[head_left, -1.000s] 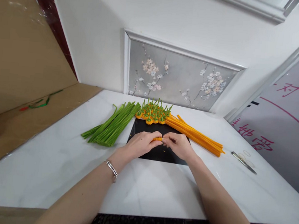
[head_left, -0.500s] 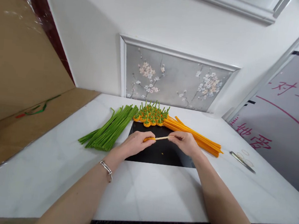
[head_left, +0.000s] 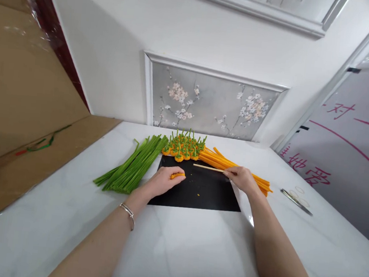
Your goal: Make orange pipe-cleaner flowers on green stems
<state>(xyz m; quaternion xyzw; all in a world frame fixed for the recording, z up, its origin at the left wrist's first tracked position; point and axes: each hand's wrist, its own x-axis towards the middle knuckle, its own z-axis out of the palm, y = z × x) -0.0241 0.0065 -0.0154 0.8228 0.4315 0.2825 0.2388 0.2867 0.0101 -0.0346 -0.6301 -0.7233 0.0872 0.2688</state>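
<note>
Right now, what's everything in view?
Table: one, white, centre
Mat: one, black, on table
Stalked pieces: many, orange-green, behind mat
Strips: many, green, left
More strips: many, orange, right
Tool: one, silver, right
Rings: several, pale, by tool
Floral panel: one, grey, wall
Whiteboard: one, white, right
Cardboard: count unclear, brown, left
Cord: one, green-red, left
Coil: one, orange, over mat
Stick: one, pale, over mat
Bangle: one, silver, left wrist
Left hand: one, holding coil
Right hand: one, holding stick

Soft, fairly bright light fell across the white wall [head_left: 213, 45], leaving a broad grey shadow at its left. Glare flashed on the glossy bench [head_left: 175, 237] beside the right forearm [head_left: 269, 238]. Wide-angle distortion stretched the edges, the top right corner darkened, and the orange piece [head_left: 177, 175] lacked fine detail.
</note>
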